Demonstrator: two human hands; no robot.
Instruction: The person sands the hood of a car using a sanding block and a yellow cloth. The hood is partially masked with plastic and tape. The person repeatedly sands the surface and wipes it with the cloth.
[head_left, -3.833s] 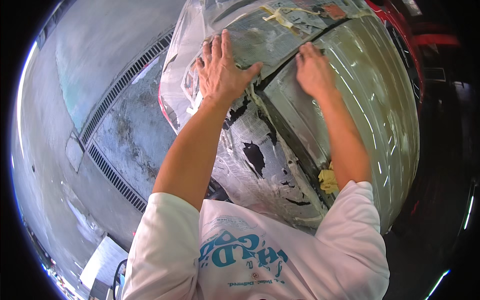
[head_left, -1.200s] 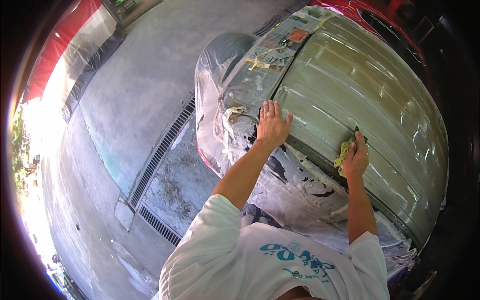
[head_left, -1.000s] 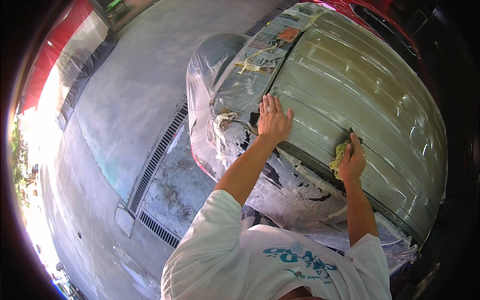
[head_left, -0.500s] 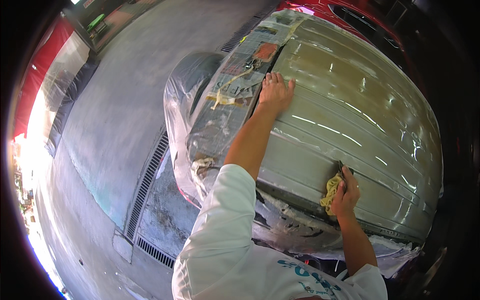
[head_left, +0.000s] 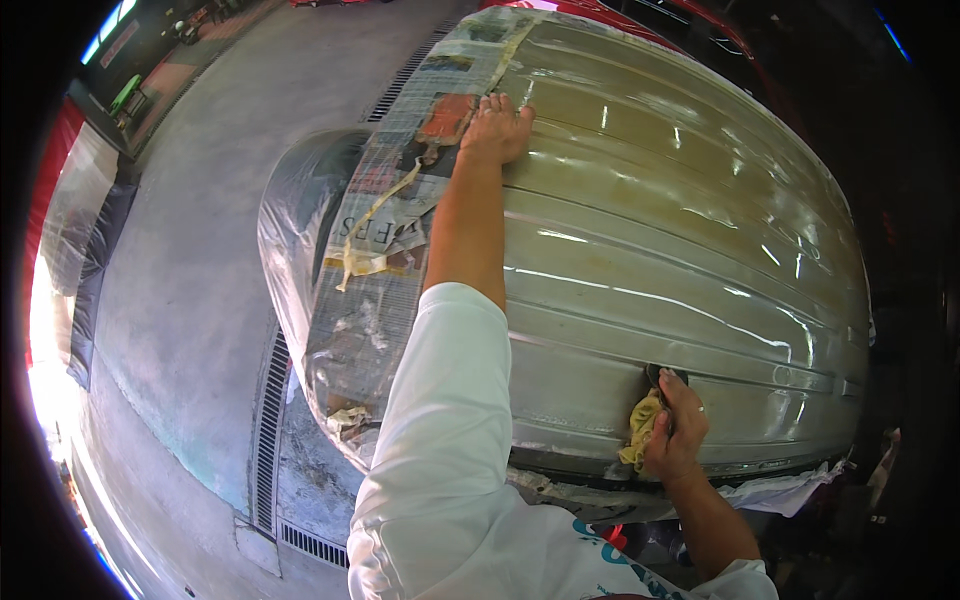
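A wide, wet-looking vehicle roof (head_left: 620, 255), ribbed lengthwise and grey to tan, spreads out below me. My left hand (head_left: 497, 130) lies flat on its left edge, fingers stretched out, holding nothing. Close to the roof's near edge, my right hand (head_left: 682, 432) grips a crumpled yellow cloth (head_left: 643, 428). A flat dark piece (head_left: 662, 374), perhaps a pad, shows at the fingertips of that hand; its kind is unclear. Masking newspaper (head_left: 375, 240) borders the roof on the left, with a loose strip of tape (head_left: 372, 222) hanging over it.
Clear plastic sheeting (head_left: 300, 210) wraps the vehicle's left side. A slotted drain grate (head_left: 268, 430) crosses the grey concrete floor (head_left: 200, 220). Red bodywork (head_left: 640, 25) stands beyond the far end, and a red and clear curtain (head_left: 75, 210) hangs at far left.
My left hand has slid farther along the roof's left edge. The view has shifted too. My right hand still holds the yellow cloth, and the dark piece shows more broadly at its fingertips.
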